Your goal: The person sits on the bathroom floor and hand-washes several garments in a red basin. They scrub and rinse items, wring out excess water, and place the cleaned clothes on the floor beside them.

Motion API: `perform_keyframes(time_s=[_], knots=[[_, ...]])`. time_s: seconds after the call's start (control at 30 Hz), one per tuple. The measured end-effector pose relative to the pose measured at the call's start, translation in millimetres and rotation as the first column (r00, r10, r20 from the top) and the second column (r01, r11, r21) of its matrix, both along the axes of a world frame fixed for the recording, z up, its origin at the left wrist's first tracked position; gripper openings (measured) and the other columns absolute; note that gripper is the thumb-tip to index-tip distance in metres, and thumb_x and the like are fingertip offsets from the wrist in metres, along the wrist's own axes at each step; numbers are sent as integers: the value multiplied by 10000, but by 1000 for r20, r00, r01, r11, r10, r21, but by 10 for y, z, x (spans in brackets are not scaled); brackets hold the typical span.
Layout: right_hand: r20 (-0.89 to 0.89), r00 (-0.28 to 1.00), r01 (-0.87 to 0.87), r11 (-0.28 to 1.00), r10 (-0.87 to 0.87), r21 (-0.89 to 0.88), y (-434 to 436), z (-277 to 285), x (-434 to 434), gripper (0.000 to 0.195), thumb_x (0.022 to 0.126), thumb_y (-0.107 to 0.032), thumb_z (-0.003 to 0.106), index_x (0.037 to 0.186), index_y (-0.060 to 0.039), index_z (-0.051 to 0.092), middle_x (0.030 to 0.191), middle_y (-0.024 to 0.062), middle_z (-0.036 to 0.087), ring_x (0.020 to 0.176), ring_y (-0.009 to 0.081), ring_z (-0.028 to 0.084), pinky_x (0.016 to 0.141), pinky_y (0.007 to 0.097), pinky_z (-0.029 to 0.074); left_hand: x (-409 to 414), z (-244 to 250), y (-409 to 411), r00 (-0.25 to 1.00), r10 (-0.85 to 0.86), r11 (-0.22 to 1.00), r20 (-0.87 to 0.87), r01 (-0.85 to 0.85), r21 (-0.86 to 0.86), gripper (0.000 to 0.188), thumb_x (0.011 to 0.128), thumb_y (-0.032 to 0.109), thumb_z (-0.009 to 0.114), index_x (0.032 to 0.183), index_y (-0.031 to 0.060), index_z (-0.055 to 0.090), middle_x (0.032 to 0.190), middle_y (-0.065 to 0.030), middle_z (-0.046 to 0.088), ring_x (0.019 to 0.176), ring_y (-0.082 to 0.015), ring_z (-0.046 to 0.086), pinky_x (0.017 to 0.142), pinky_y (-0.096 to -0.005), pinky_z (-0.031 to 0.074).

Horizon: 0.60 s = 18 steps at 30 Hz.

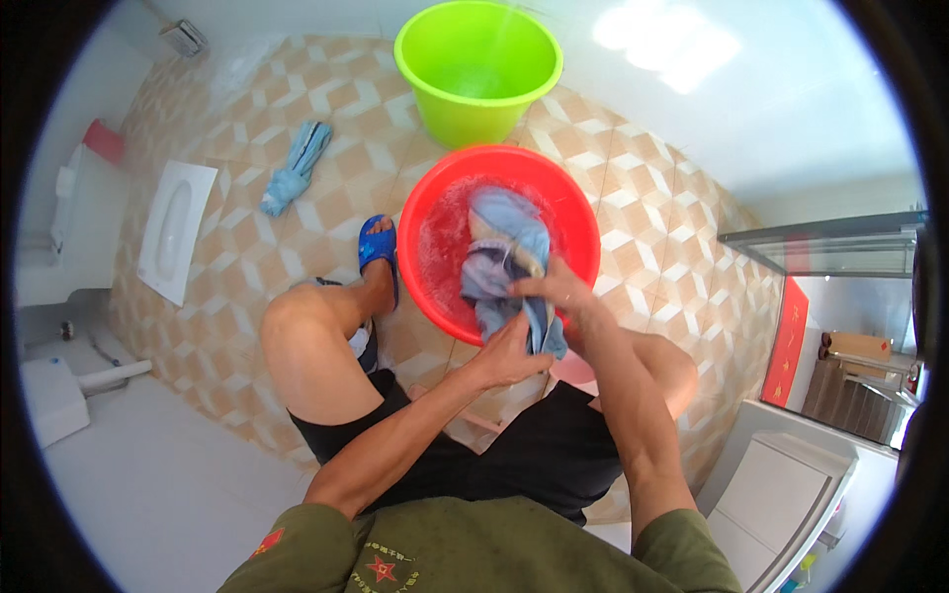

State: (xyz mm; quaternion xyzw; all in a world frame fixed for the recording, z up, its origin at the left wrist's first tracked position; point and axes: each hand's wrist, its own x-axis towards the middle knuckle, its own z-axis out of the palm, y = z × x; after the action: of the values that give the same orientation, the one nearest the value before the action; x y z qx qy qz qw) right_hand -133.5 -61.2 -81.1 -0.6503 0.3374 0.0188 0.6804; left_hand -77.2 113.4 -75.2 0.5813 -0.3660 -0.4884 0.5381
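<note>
A wet light-blue garment (511, 222) with darker and pale parts lies bunched over the red plastic basin (582, 215), which holds sudsy water. My left hand (511, 352) grips its near end at the basin's front rim. Just to the right, my right hand (552, 285) closes on the cloth a little higher up. Part of the bundle reaches into the basin, and its far end looks blurred. Both hands' fingertips are partly hidden by the fabric.
Beyond the basin stands a lime-green tub (474, 111). A twisted blue garment (293, 170) lies on the tiled floor to the left, near a white squat toilet (178, 230). A glass-panelled door (823, 237) with a red mat (786, 341) is at right; a pink plastic item (574, 370) sits by my right knee.
</note>
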Motion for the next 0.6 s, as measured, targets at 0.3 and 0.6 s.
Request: perform_keyframes(time_s=[0.3,0.6], knots=[[244,968,48,902,64,-430,493,1246,239,452,775,45,616,1225,78,631,1023,190,717,930,240,725,827,375,578,1041,-476,-158,454,735,669,-503,-368,646,877,956,706,576,1593,128,406,1508,-174,549,1411,-356,491,1141,-641,378],[8,916,-268,627,401,-732,876,673,523,419,766,-273,778,1120,-74,676,1055,215,695,974,412,677,798,457,566,999,-244,-310,713,256,933,-652,-360,-27,392,997,360,545,1259,100,676,1190,-101,682,1096,-216,657,942,-359,515]])
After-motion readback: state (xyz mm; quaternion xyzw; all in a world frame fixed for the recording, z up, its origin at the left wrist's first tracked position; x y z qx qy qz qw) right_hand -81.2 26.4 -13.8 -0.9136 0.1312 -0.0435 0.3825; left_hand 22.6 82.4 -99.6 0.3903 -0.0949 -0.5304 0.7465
